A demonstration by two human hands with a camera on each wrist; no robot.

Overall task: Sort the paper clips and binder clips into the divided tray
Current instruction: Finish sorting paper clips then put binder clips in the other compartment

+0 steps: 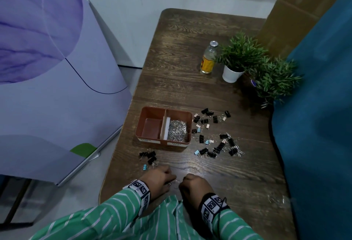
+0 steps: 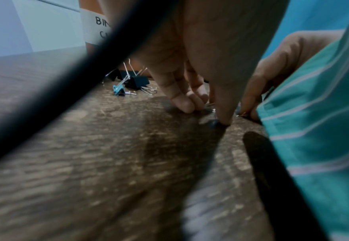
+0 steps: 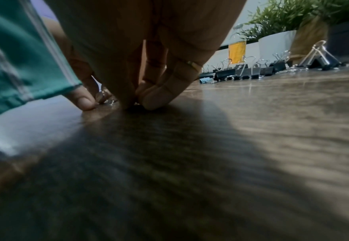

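Note:
A brown divided tray (image 1: 142, 123) stands mid-table; its left compartment is bare and its right one holds a heap of silver paper clips (image 1: 177, 130). Black and pastel binder clips (image 1: 215, 137) lie scattered to its right, and a few more binder clips (image 1: 149, 157) lie at its front left. At the near edge my left hand (image 1: 172, 181) pinches a few loose paper clips (image 2: 211, 108) against the wood, fingers and thumb curled down. My right hand (image 1: 182, 185) is close beside it, fingertips (image 3: 155, 104) pressed together on a small clip on the table.
A glass bottle (image 1: 208, 58) with a yellow label and two potted plants (image 1: 240, 56) stand at the back right. A clear plastic bag (image 1: 276, 199) lies at the front right. A blue cloth wall (image 1: 320, 106) runs along the table's right side.

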